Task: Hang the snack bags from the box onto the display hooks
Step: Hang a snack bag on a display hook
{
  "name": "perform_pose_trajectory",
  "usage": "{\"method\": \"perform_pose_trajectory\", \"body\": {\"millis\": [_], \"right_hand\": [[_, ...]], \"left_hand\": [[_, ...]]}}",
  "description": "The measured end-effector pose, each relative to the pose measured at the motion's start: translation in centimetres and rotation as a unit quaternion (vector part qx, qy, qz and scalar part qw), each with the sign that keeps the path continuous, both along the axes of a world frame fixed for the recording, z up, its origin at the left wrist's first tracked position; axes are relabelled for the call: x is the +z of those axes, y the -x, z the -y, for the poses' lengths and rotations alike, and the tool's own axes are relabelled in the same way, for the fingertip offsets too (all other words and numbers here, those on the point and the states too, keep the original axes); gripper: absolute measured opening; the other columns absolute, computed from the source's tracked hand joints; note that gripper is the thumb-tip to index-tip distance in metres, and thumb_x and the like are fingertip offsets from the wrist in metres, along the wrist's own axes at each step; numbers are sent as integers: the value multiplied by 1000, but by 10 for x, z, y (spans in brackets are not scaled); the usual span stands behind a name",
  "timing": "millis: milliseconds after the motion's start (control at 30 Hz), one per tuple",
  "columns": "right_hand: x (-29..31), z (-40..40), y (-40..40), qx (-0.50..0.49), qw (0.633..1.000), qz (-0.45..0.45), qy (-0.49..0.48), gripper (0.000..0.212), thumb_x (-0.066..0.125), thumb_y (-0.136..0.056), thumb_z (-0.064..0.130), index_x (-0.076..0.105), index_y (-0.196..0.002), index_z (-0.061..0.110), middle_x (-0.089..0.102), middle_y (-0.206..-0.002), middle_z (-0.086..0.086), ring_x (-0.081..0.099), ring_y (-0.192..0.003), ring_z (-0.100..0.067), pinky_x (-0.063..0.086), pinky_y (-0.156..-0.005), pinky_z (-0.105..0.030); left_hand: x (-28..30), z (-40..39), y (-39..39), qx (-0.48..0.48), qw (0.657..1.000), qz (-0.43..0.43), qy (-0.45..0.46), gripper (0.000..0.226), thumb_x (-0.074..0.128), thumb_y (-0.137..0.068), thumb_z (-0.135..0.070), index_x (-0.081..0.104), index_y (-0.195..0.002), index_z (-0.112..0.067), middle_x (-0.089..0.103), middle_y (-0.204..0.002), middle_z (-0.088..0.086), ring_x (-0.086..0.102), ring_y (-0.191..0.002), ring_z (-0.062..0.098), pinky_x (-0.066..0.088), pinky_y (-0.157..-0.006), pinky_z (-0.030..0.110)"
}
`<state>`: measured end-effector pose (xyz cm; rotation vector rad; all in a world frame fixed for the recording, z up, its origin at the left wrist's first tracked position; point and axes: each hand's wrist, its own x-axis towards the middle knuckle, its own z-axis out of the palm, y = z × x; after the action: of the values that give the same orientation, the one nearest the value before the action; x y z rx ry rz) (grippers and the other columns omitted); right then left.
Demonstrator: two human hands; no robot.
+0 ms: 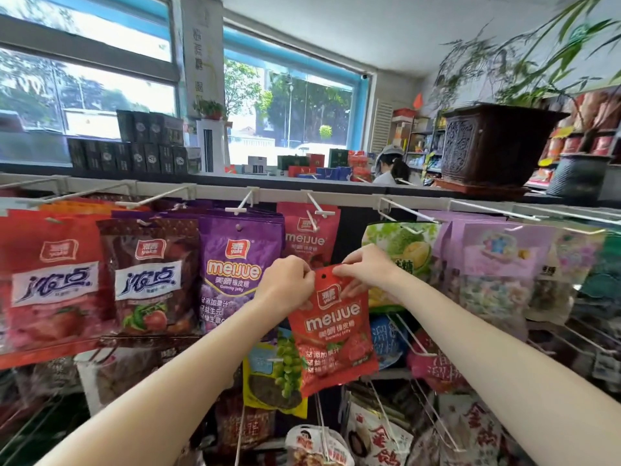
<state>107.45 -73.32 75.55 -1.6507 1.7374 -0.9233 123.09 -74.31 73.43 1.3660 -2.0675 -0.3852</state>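
A red "meijue" gummy bag hangs in front of the rack, held by its top edge with both hands. My left hand pinches the top left corner, and my right hand pinches the top right beside the punched hole. Just above the bag, a white display hook sticks out from the top rail and carries a matching red meijue bag. The held bag's hole sits below that hook's tip, apart from it. No box is in view.
Neighbouring hooks hold purple meijue bags, dark and red strawberry bags, a green durian bag and lilac bags. Lower hooks carry more snack bags. A carved planter stands on the rack top; a person stands beyond.
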Motion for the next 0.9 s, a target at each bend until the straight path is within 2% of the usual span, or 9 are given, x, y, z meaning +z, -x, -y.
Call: {"method": "perform_pose_trajectory", "body": {"millis": [67, 167, 267, 367, 600, 667, 733, 833, 900], "right_hand": [[12, -1, 1, 3, 999, 17, 40, 9, 62, -89, 11, 62, -91, 2, 68, -78, -12, 66, -48, -11, 53, -47, -17], [28, 2, 2, 1, 996, 25, 89, 9, 63, -88, 12, 63, -90, 4, 68, -80, -11, 68, -57, -17, 55, -51, -19], [37, 7, -1, -11, 992, 5, 122, 18, 64, -88, 16, 65, -97, 1, 71, -86, -14, 71, -67, -27, 59, -64, -29], [42, 14, -5, -20, 990, -23, 140, 20, 63, -88, 21, 67, -98, 4, 72, -92, -12, 73, -72, -27, 60, -74, -36], [43, 37, -5, -26, 994, -21, 103, 11, 65, -87, 18, 65, -94, 9, 70, -88, -10, 73, -71, -28, 60, -72, -34], [37, 45, -3, -43, 994, -15, 101, 15, 66, -86, 17, 66, -98, 7, 69, -82, -9, 72, -70, -28, 60, -73, -36], [30, 59, -2, -73, 989, -11, 125, 19, 68, -85, 20, 69, -98, 6, 71, -82, -10, 72, -70, -27, 59, -76, -38], [24, 82, -5, -112, 981, -14, 159, 21, 69, -84, 24, 73, -92, 5, 74, -86, -11, 72, -74, -25, 59, -78, -40], [22, 97, -7, -131, 977, -31, 163, 21, 68, -85, 26, 74, -85, 7, 74, -84, -10, 71, -76, -24, 58, -77, -38]], "left_hand": [[11, 4, 1, 7, 999, -13, 52, 28, 47, -93, -23, 69, -89, -7, 72, -82, 10, 70, -73, 26, 57, -72, 39], [29, 9, 1, 25, 995, -14, 101, 28, 47, -93, -26, 70, -89, -11, 72, -81, 9, 69, -76, 26, 56, -73, 40], [41, 14, -1, 37, 994, -22, 98, 28, 47, -93, -25, 71, -90, -12, 72, -76, 7, 69, -75, 23, 56, -74, 39], [49, 20, -3, 48, 993, -27, 101, 28, 47, -93, -25, 71, -91, -13, 72, -74, 5, 68, -78, 23, 55, -75, 37], [47, 39, 3, 56, 996, -21, 66, 27, 46, -94, -25, 71, -92, -12, 73, -76, 6, 69, -75, 22, 56, -76, 37], [44, 44, 8, 73, 995, -7, 68, 25, 46, -93, -23, 68, -95, -12, 72, -85, 9, 68, -84, 27, 54, -77, 35], [42, 46, 13, 89, 992, 1, 91, 23, 44, -92, -18, 59, -109, -12, 66, -103, 11, 63, -94, 31, 49, -77, 36], [33, 42, 14, 74, 991, 6, 114, 41, 43, -92, -12, 36, -132, -15, 45, -132, 9, 59, -101, 35, 47, -80, 40], [24, 36, 7, 64, 988, 30, 140, 50, 43, -92, -11, 27, -139, -16, 33, -141, 4, 61, -96, 36, 50, -76, 39]]}}
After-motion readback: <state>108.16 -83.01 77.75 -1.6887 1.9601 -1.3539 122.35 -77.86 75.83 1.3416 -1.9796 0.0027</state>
